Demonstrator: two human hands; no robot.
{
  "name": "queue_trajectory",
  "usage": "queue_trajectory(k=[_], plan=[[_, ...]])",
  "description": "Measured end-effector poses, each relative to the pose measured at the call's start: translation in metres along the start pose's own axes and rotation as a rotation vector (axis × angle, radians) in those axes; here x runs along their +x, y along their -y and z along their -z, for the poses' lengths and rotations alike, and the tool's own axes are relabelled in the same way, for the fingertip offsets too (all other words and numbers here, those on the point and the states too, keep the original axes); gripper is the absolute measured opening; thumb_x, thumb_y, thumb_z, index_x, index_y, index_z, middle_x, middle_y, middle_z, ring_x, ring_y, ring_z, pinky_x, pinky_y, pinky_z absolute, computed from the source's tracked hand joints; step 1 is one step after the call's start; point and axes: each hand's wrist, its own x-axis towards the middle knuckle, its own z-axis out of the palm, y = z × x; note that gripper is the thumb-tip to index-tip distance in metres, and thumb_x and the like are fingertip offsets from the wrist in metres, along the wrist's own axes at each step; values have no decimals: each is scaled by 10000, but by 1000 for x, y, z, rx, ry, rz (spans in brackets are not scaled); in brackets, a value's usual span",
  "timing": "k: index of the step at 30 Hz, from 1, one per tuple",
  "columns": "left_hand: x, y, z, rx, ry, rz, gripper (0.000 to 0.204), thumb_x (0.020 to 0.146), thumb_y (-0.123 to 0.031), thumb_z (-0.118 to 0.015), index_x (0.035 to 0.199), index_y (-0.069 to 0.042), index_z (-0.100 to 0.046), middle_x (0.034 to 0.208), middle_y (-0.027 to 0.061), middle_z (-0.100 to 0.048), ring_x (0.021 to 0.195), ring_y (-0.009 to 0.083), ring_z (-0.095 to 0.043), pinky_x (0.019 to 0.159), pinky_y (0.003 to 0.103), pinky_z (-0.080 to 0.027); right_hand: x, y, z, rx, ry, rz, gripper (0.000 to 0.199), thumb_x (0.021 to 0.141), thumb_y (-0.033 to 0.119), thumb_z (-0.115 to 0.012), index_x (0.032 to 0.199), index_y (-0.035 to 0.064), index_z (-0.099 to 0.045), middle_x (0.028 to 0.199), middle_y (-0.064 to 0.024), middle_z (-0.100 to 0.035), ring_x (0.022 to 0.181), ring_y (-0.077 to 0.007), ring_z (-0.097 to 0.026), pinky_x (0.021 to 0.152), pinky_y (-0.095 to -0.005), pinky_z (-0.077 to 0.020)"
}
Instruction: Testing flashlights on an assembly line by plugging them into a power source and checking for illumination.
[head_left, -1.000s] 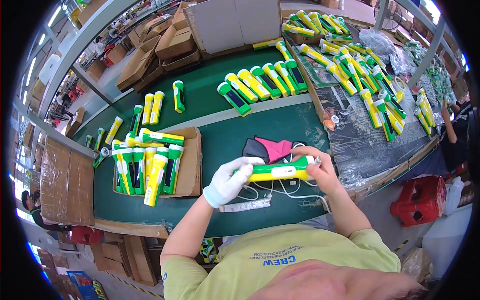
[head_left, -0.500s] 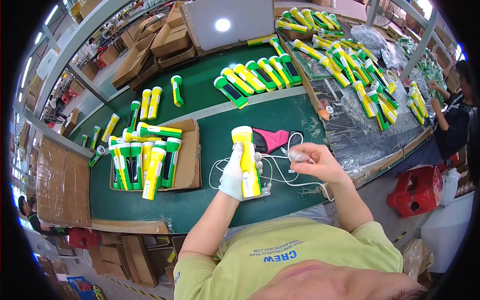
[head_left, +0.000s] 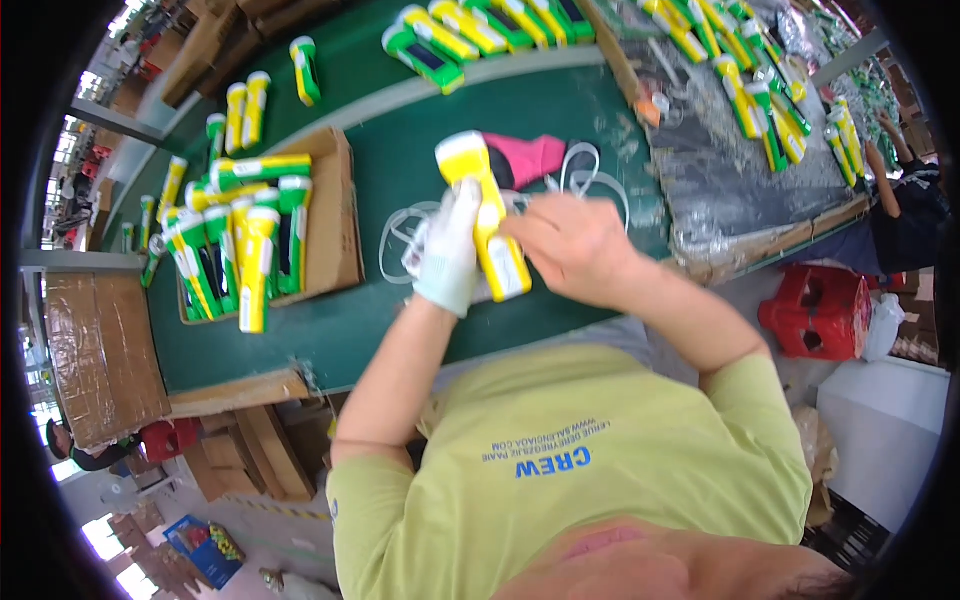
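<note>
A yellow flashlight (head_left: 497, 240) with a white label stands tilted in my left hand (head_left: 450, 245), whose white-gloved fingers are wrapped round its body. My bare right hand (head_left: 575, 245) is at the flashlight's right side, with its fingers drawn together close to the body. Whatever those fingertips may hold is hidden and blurred. Behind the flashlight lies a pink and black cloth-like item (head_left: 535, 158) on the green table (head_left: 400, 165). Loops of white cable (head_left: 386, 248) spread on the table around both hands.
To the left, an open cardboard box (head_left: 348, 225) holds several green and yellow flashlights. More flashlights (head_left: 425, 60) lie in a row at the back. On the right is a grey work surface (head_left: 695, 185) with further flashlights, and a co-worker (head_left: 905, 210) beyond. A red stool (head_left: 815, 310) stands below it.
My right hand has moved left from beside the cable to the flashlight's side. The flashlight tilts more to the left at its head. The whole view has shifted downward.
</note>
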Motion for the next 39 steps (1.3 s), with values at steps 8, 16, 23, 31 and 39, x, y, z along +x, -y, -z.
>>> queue_trajectory(k=[8,16,23,31,39], plan=[[-3,-25,-24,712,94,-400,425,963,-345,-528,1234,-22,-465,946,80,-591,825,145,-588,751,285,-499,-3,-20,-9,494,131,-82,98,776,37,-651,869,67,-650,805,-69,-645,745,-247,-644,603,-371,-515],[1,-44,-39,187,182,-277,309,969,-315,-533,1097,-41,-469,856,75,-590,693,137,-594,635,287,-517,-50,12,-22,263,419,-39,149,818,133,-654,954,150,-712,794,-29,-634,747,-212,-642,564,-364,-519],[8,-25,-27,307,247,-273,465,995,-470,-423,1164,-41,-475,875,81,-614,678,147,-601,634,276,-517,-39,17,-21,1127,174,-415,197,880,54,-651,1072,28,-690,971,-81,-722,881,-138,-687,677,-271,-537],[-10,-22,-23,-154,247,86,660,882,-616,-546,1268,-84,-483,984,43,-598,827,163,-588,735,310,-494,4,-24,19,1153,-35,-743,138,873,72,-647,952,-33,-691,734,-2,-627,635,-32,-529,566,-192,-415],[-25,-29,-41,-229,236,134,630,907,-635,-475,1209,-82,-495,856,29,-529,667,124,-468,602,259,-433,15,-16,17,770,-132,-508,121,873,65,-643,934,-33,-681,816,-41,-675,703,-53,-601,637,-213,-486]])
